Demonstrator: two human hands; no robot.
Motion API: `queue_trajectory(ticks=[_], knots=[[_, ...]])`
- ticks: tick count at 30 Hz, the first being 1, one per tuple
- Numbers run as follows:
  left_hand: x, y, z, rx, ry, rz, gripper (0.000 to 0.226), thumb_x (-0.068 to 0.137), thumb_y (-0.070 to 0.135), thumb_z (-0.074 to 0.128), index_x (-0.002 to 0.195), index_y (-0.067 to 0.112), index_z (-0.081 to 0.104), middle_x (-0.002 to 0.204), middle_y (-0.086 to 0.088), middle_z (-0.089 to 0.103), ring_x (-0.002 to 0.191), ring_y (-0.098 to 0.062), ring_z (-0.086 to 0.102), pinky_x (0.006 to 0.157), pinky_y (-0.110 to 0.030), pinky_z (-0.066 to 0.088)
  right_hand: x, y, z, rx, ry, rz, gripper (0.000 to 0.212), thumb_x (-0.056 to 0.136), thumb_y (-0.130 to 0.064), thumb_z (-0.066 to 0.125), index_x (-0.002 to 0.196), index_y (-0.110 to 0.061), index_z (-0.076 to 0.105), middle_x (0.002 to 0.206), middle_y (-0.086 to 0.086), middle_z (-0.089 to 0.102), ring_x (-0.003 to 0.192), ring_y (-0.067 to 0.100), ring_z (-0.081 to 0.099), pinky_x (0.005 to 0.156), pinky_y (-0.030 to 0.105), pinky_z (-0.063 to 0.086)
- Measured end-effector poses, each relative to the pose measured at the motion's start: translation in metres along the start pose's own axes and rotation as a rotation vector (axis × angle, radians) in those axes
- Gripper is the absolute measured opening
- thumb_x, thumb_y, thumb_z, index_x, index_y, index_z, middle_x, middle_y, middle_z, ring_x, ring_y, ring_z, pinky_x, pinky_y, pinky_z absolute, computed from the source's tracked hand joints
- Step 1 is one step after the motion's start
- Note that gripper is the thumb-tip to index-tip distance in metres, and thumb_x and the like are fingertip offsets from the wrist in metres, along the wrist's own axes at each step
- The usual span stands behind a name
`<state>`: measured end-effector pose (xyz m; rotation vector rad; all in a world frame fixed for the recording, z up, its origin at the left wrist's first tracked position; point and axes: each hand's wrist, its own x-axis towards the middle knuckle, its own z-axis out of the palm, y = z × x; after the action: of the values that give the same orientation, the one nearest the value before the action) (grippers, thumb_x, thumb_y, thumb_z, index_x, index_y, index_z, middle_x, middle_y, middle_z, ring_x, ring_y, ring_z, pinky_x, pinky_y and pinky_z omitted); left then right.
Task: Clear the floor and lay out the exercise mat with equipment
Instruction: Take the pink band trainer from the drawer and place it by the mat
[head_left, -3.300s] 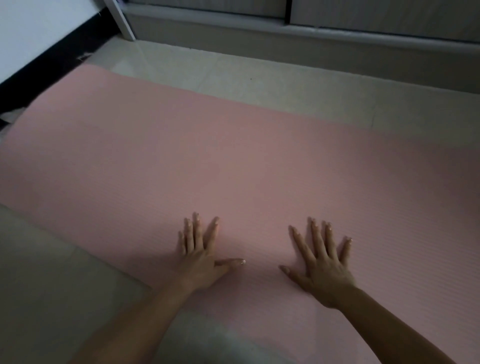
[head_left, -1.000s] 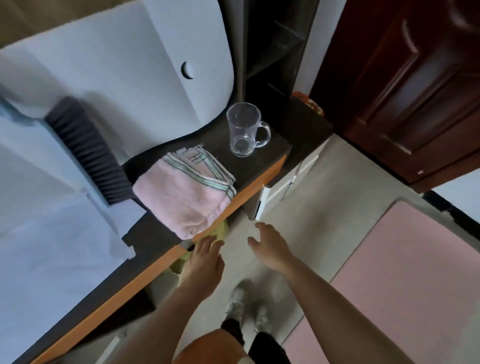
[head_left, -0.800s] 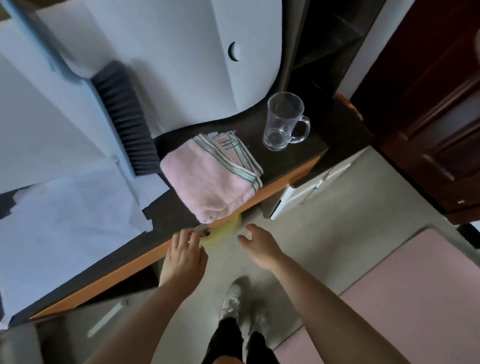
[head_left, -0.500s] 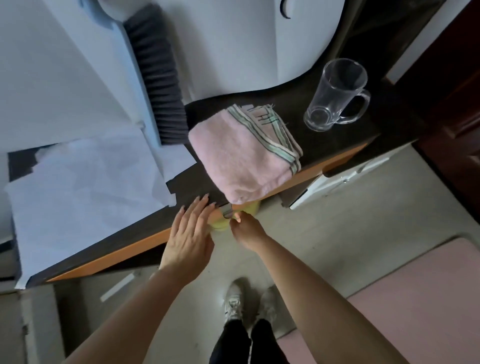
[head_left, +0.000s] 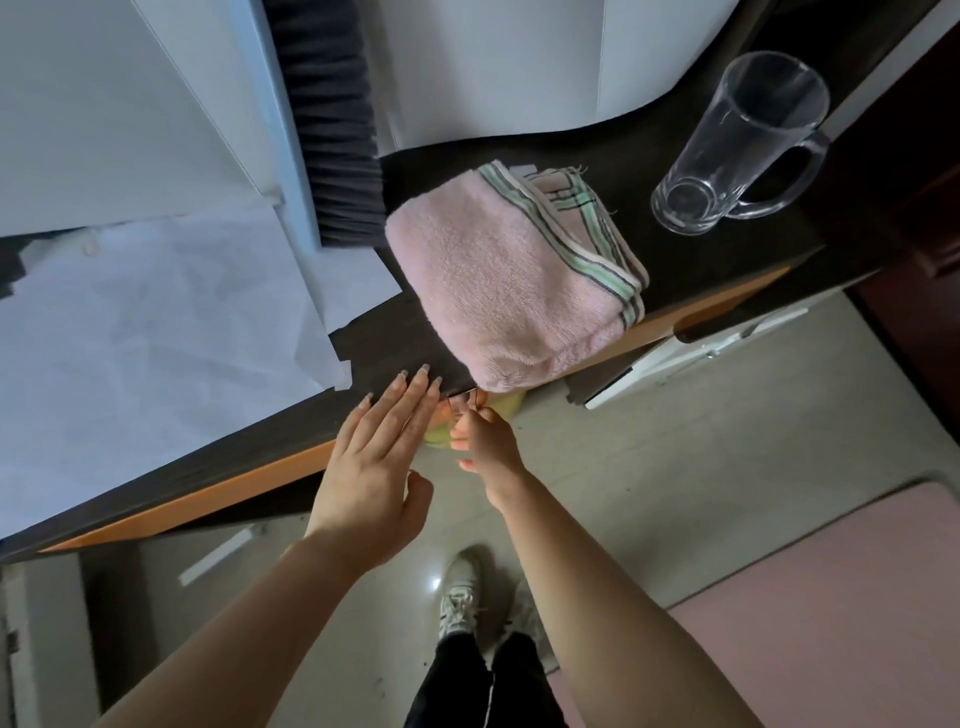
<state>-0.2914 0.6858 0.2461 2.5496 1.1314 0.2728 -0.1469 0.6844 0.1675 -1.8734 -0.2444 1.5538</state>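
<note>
Here the person stands at a dark worktop (head_left: 395, 332), with the pink exercise mat (head_left: 831, 623) lying on the floor (head_left: 675, 415) behind and to the right, well apart from both hands. The left hand (head_left: 374, 467) is released: its fingers (head_left: 410, 400) are straight and close together, their tips touching the worktop's front edge. The right hand (head_left: 485, 441) has its fingers curled in and seems to pinch a small metal piece (head_left: 460, 402) just under that edge, beside a yellow-green thing (head_left: 511, 410) that is mostly hidden; what it is I cannot tell.

On the worktop lie a folded pink towel (head_left: 509, 280), its near end hanging over the edge, and an upright glass mug (head_left: 737, 140), apart from it. A dark brush (head_left: 332, 119) and white paper (head_left: 156, 322) lie to the left.

If these go to the mat, the towel should handle as soft and light. It is best gripped across the thick folded end so the layers stay together. The mug is hard, smooth and breakable, so its handle is the safe hold. The yellow-green thing looks light and pliant, and drawing it out gently from below seems wise.
</note>
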Motion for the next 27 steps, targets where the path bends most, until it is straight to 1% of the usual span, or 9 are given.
queue_trajectory(ticks=[3, 7, 10, 13, 16, 19, 22, 25, 27], knots=[[0.000, 0.000, -0.001, -0.040, 0.020, -0.011, 0.073, 0.077, 0.014, 0.040, 0.149, 0.014, 0.031, 0.159, -0.001, 0.024, 0.149, -0.016, 0.014, 0.122, -0.036, 0.010, -0.006, 0.012, 0.008, 0.035, 0.044, -0.010, 0.015, 0.095, -0.019, 0.039, 0.090, -0.013, 0.051, 0.081, 0.006, 0.058, 0.078, 0.020, 0.061, 0.066, 0.029, 0.047], [0.000, 0.000, -0.001, -0.038, 0.041, -0.022, 0.059, 0.090, 0.019, 0.038, 0.149, 0.015, 0.033, 0.158, 0.002, 0.025, 0.148, -0.013, 0.015, 0.122, -0.033, 0.009, -0.020, 0.028, 0.001, -0.030, 0.057, -0.011, 0.013, 0.097, -0.021, 0.035, 0.103, -0.019, 0.046, 0.087, 0.003, 0.053, 0.071, 0.016, 0.059, 0.058, 0.022, 0.045], [0.001, 0.002, -0.001, -0.020, 0.026, -0.044, 0.057, 0.094, 0.027, 0.037, 0.150, 0.017, 0.030, 0.159, 0.004, 0.023, 0.148, -0.011, 0.013, 0.122, -0.034, 0.009, -0.040, 0.045, -0.017, -0.127, 0.043, 0.012, 0.016, 0.096, -0.014, 0.038, 0.107, -0.020, 0.049, 0.082, -0.002, 0.056, 0.066, 0.011, 0.058, 0.050, 0.016, 0.045], [0.000, 0.006, -0.001, 0.009, 0.008, -0.070, 0.057, 0.094, 0.026, 0.037, 0.150, 0.016, 0.029, 0.159, 0.003, 0.022, 0.148, -0.011, 0.012, 0.122, -0.034, 0.006, -0.062, 0.055, -0.036, -0.244, 0.026, 0.086, 0.014, 0.090, -0.009, 0.049, 0.080, -0.015, 0.055, 0.087, 0.004, 0.061, 0.081, 0.021, 0.063, 0.067, 0.028, 0.053], [-0.001, 0.011, -0.003, 0.078, -0.033, -0.095, 0.061, 0.093, 0.024, 0.040, 0.151, 0.015, 0.024, 0.160, 0.000, 0.019, 0.148, -0.012, 0.009, 0.122, -0.037, 0.007, -0.090, 0.053, -0.064, -0.220, 0.012, 0.185, 0.021, 0.082, -0.001, 0.062, 0.066, -0.015, 0.060, 0.080, 0.004, 0.062, 0.085, 0.020, 0.058, 0.059, 0.024, 0.051], [-0.001, 0.017, -0.005, 0.133, -0.091, -0.127, 0.070, 0.091, 0.028, 0.046, 0.153, 0.015, 0.015, 0.162, 0.000, 0.009, 0.148, -0.013, 0.000, 0.121, -0.038, 0.002, -0.120, 0.051, -0.096, -0.093, -0.072, 0.259, 0.014, 0.086, -0.012, 0.063, 0.073, -0.015, 0.068, 0.104, 0.008, 0.065, 0.103, 0.020, 0.059, 0.073, 0.033, 0.055], [0.000, 0.022, -0.007, 0.198, -0.134, -0.154, 0.077, 0.090, 0.038, 0.040, 0.153, 0.016, 0.003, 0.162, 0.000, -0.001, 0.145, -0.012, -0.011, 0.120, -0.037, -0.004, -0.137, 0.042, -0.118, 0.126, -0.068, 0.307, 0.018, 0.092, -0.032, 0.057, 0.094, -0.017, 0.068, 0.115, 0.013, 0.061, 0.109, 0.027, 0.061, 0.083, 0.043, 0.055], [0.001, 0.026, -0.009, 0.225, -0.163, -0.174, 0.081, 0.091, 0.044, 0.038, 0.153, 0.016, -0.004, 0.162, -0.001, -0.008, 0.144, -0.013, -0.016, 0.119, -0.037, -0.006, -0.142, 0.030, -0.130, -0.015, 0.082, 0.304, 0.036, 0.093, -0.041, 0.056, 0.109, -0.010, 0.063, 0.108, 0.018, 0.069, 0.098, 0.030, 0.068, 0.079, 0.039, 0.055], [0.001, 0.031, -0.010, 0.231, -0.185, -0.186, 0.084, 0.091, 0.046, 0.041, 0.152, 0.015, -0.006, 0.162, -0.002, -0.009, 0.146, -0.015, -0.016, 0.120, -0.038, -0.006, -0.150, 0.021, -0.134, -0.231, 0.099, 0.298, 0.046, 0.092, -0.044, 0.055, 0.101, -0.001, 0.067, 0.095, 0.016, 0.074, 0.081, 0.025, 0.071, 0.075, 0.034, 0.055]])
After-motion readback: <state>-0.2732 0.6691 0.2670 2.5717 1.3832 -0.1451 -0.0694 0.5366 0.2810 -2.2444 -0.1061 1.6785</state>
